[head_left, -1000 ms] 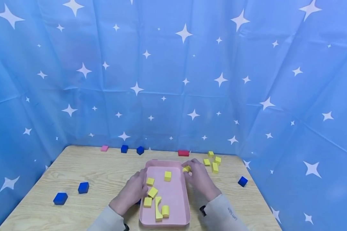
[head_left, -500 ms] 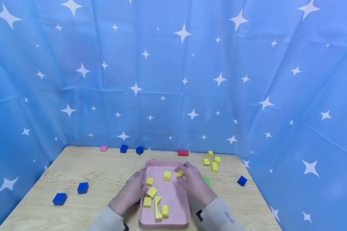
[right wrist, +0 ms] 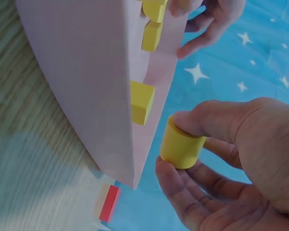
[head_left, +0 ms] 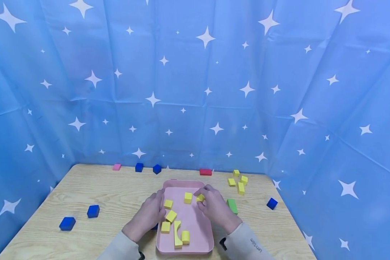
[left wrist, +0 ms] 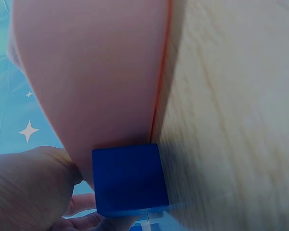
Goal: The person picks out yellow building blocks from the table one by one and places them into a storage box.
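A pink tray (head_left: 184, 251) lies on the wooden table. Its left wall is gripped by my left hand (head_left: 147, 216), thumb over the inner side and fingers outside. My right hand (head_left: 218, 209) is above the tray's right side and pinches a yellow cylinder block (right wrist: 182, 144) between thumb and fingers. Inside the tray lie several yellow blocks: a cube (head_left: 187, 198) near the held cylinder, an arch block (head_left: 177, 238), another cylinder block (head_left: 185, 237) and a few square ones along the left. A blue block (left wrist: 130, 180) sits against the tray's outer left wall, mostly hidden in the head view.
Several yellow blocks (head_left: 241, 188) are grouped at the back right, with a green block (head_left: 232, 206) beside my right wrist. Blue blocks (head_left: 67, 224) are scattered left, right and back. A red block (head_left: 206, 172) and a pink block (head_left: 117, 167) lie near the starry curtain (head_left: 182, 83).
My right hand has moved left with the yellow cylinder block, from beside the tray's right rim to over the tray. The green block has come into view. My left hand stays on the tray.
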`<state>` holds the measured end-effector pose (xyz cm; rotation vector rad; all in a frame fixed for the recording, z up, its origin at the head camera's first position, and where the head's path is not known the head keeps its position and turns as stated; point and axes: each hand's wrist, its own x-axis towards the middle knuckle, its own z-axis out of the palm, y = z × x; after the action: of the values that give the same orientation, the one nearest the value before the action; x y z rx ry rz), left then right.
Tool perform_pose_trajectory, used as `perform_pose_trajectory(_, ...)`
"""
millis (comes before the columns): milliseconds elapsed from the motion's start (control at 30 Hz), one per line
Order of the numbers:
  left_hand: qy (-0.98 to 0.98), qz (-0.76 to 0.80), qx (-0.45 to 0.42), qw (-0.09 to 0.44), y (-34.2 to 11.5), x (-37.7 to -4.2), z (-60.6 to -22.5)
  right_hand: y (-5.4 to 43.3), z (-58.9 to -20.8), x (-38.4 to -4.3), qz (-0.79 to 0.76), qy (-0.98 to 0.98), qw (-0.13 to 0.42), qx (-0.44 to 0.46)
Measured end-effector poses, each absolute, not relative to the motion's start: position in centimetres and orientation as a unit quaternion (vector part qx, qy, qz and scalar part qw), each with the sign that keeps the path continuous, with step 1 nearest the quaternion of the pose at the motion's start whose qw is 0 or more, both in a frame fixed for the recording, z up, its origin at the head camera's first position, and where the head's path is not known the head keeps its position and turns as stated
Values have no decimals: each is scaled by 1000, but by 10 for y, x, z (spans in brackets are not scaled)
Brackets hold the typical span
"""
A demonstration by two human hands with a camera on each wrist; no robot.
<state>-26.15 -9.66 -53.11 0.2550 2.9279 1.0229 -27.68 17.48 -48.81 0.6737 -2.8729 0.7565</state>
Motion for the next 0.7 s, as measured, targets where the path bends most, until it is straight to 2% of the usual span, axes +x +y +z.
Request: perform_pose_trajectory(700,940,331,80,17,-97,-261,-530,173,-488,-275,224,-945,43,235)
